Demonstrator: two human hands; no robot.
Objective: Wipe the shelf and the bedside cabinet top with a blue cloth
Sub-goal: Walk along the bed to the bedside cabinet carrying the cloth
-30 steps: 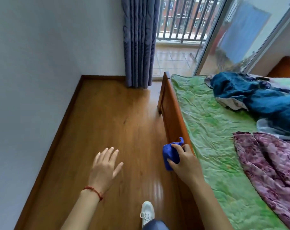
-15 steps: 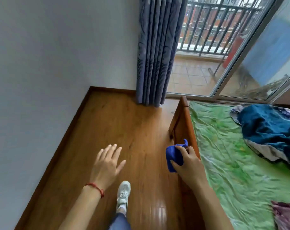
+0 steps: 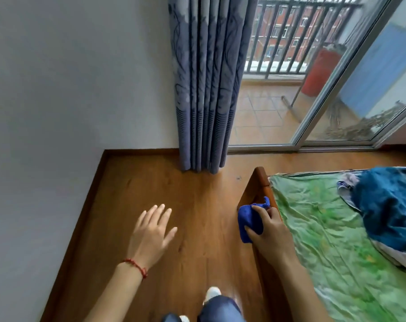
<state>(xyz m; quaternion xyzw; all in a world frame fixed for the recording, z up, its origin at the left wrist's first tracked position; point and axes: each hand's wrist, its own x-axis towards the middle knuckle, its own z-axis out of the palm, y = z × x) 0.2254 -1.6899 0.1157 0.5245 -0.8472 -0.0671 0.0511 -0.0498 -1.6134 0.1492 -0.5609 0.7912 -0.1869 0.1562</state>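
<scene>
A crumpled blue cloth (image 3: 250, 218) lies against the top rail of the wooden bed frame (image 3: 255, 187), near the rail's far end. My right hand (image 3: 270, 233) grips the cloth, with thumb and fingers curled round it. To the left, my left hand (image 3: 150, 235) hovers over the wooden floor with its fingers straight and spread, holding nothing. A red string bracelet circles its wrist. No shelf or bedside cabinet shows in this view.
A green sheet (image 3: 325, 228) covers the bed, with a blue blanket (image 3: 392, 205) bunched at the right. A grey-blue curtain (image 3: 206, 89) hangs ahead beside a glass sliding door (image 3: 336, 89) to a balcony. A white wall (image 3: 57, 112) bounds the left. My legs and a white shoe (image 3: 212, 292) show below.
I have walked forward along the bed, and the view has tilted up toward the curtain and balcony. My right hand has slid the cloth further along the rail toward its far end.
</scene>
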